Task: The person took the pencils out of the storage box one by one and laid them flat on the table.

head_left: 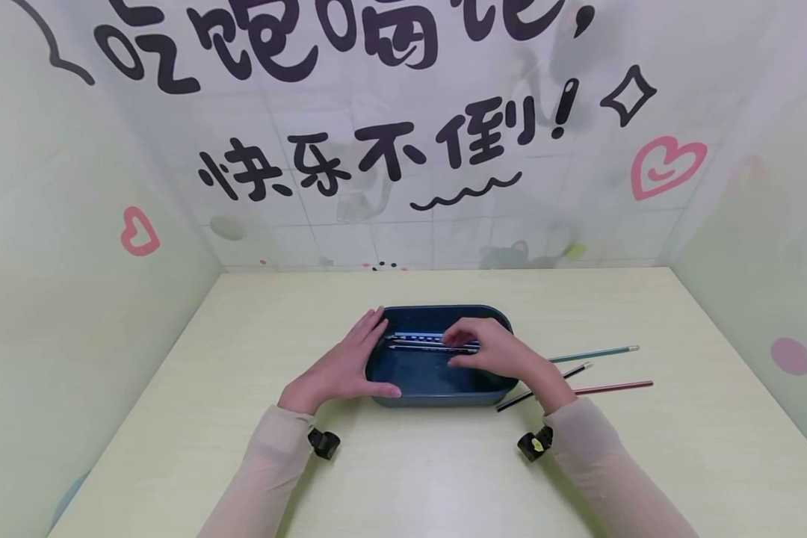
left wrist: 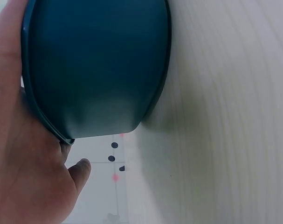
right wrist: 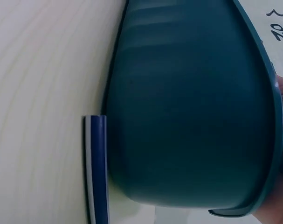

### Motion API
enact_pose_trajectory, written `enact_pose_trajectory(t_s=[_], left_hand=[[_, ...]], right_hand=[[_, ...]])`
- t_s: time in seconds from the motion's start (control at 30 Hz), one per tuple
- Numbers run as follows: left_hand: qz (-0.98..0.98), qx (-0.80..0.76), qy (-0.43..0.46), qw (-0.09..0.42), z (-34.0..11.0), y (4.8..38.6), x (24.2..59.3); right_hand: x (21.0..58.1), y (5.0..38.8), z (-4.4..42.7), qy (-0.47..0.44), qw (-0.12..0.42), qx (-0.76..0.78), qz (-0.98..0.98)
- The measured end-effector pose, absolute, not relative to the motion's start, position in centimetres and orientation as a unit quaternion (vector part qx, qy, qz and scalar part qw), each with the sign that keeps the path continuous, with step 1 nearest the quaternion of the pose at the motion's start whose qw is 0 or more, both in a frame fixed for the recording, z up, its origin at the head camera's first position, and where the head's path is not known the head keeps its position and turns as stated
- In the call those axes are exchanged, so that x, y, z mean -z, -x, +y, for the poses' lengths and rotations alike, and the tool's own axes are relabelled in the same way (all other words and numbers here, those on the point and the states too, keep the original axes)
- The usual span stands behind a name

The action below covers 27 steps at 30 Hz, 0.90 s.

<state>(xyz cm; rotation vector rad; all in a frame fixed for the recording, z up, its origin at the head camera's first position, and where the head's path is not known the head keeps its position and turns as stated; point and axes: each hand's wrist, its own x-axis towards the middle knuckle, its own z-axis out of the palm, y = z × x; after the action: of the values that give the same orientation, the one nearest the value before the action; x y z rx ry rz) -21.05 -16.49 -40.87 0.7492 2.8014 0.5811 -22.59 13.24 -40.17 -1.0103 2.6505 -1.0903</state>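
Note:
A dark teal box (head_left: 437,401) with rounded corners stands on the table, also seen close up in the left wrist view as a teal wall (left wrist: 99,70). My left hand (head_left: 343,368) rests at its left end, fingers stretched along the far rim and thumb over the near rim. Several dark, patterned pencils (head_left: 417,347) lie lengthwise inside. My right hand (head_left: 494,350) reaches over the right side into the box, fingers bent above the pencils' right ends. A gap shows between its thumb and fingers. In the right wrist view, only part of this hand (right wrist: 274,203) shows beyond the rim.
Right of the box lie a teal pencil (head_left: 595,354), a black pencil (head_left: 545,387) and a red pencil (head_left: 615,387), partly under my right forearm. A blue-and-white pencil end (right wrist: 97,168) sits close beside the box wall. White printed walls (head_left: 437,239) border the pale table (head_left: 276,314).

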Motion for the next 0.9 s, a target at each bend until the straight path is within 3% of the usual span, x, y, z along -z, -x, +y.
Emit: enact_pose_trajectory(t_s=[0.9], left_hand=[[0.942,-0.196,-0.256,0.094,-16.4,21.1,40.7]], right_hand=[[41.5,23.8,11.1,0.29,0.087,0.343,0.889]])
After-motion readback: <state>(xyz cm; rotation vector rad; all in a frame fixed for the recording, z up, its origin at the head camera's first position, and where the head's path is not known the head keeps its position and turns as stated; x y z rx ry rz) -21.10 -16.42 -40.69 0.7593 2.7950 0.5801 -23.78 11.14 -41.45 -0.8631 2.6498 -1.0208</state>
